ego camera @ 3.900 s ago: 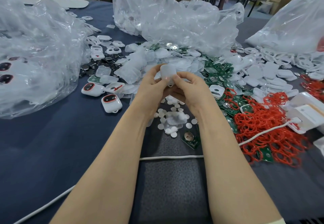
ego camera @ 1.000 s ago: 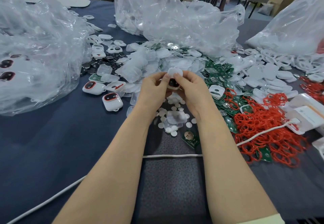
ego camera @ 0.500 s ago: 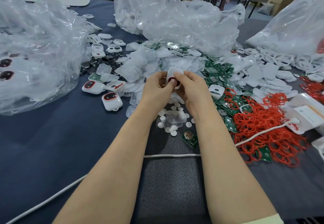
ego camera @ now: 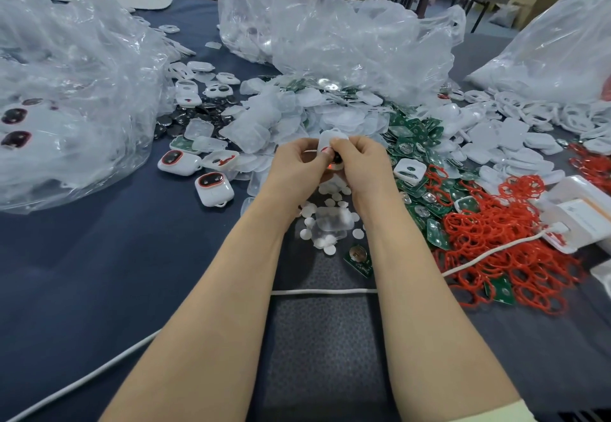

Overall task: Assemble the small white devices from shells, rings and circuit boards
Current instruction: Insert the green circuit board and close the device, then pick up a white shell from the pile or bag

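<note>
Plastic bag (ego camera: 66, 91), clear and crumpled, slumps along the left edge of the dark blue bench (ego camera: 99, 273). Just right of it lie two assembled devices (ego camera: 214, 188), white with red-rimmed dark windows. At mid-bench the left hand (ego camera: 294, 167) and right hand (ego camera: 360, 167) meet, fingertips touching. Each grip is closed in a pinch on one small white device (ego camera: 325, 140) held clear of the bench, with a sliver of red and a dark part showing between the thumbs. Beneath the hands, white discs (ego camera: 325, 220) lie scattered on the bench. A lone green circuit board (ego camera: 358, 256) sits at their near side and a white cable (ego camera: 324, 291) crosses under both forearms. Right of the hands spreads a heap of green circuit boards (ego camera: 416, 147), then a tangle of red rings (ego camera: 502, 243) toward the right edge, with loose white shells (ego camera: 515, 147) lying behind it.
</note>
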`<action>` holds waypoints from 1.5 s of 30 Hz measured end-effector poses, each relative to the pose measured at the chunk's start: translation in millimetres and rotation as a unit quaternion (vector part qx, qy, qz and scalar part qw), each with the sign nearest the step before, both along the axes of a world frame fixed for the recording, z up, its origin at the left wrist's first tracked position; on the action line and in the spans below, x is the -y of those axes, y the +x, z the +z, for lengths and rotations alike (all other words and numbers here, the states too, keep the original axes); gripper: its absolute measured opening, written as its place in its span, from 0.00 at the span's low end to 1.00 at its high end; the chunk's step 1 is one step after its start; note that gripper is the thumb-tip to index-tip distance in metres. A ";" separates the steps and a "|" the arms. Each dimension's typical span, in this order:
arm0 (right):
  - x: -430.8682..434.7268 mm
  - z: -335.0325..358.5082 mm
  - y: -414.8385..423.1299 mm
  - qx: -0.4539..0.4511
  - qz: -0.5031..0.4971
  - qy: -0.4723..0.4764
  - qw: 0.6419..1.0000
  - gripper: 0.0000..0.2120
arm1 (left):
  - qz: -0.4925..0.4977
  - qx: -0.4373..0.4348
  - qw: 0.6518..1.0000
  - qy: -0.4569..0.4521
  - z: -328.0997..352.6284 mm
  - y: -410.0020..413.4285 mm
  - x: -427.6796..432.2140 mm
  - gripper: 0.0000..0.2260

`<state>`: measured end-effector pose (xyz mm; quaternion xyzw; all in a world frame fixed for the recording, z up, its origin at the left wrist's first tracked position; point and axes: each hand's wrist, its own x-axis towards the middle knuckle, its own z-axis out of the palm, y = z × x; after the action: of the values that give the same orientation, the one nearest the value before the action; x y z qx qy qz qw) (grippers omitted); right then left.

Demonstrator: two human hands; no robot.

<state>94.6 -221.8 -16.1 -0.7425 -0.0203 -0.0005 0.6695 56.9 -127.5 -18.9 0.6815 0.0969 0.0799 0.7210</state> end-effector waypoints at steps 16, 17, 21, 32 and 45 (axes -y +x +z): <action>-191.2 83.1 -34.6 0.112 0.197 0.050 0.973 0.04 | 0.346 0.117 0.917 0.158 83.6 -62.0 -168.1 0.13; -217.0 85.5 -37.2 0.109 0.203 0.040 0.972 0.06 | 0.378 0.105 0.908 0.149 87.9 -68.5 -184.6 0.14; -292.3 76.6 -40.8 0.105 0.204 -0.143 0.963 0.13 | 0.388 0.028 0.921 0.017 84.2 -79.6 -231.8 0.07; -225.6 69.9 -6.8 0.128 0.121 -0.037 0.984 0.12 | 0.355 0.060 0.930 -0.078 81.4 -57.6 -218.6 0.09; -144.2 20.1 -3.7 0.104 0.180 -0.427 0.880 0.12 | 0.221 0.074 0.970 -0.075 51.9 -19.9 -135.1 0.11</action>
<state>90.9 -77.6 4.0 -0.9358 -0.2210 0.0512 0.2700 37.0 7.6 33.1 0.5793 0.1973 0.2797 0.7398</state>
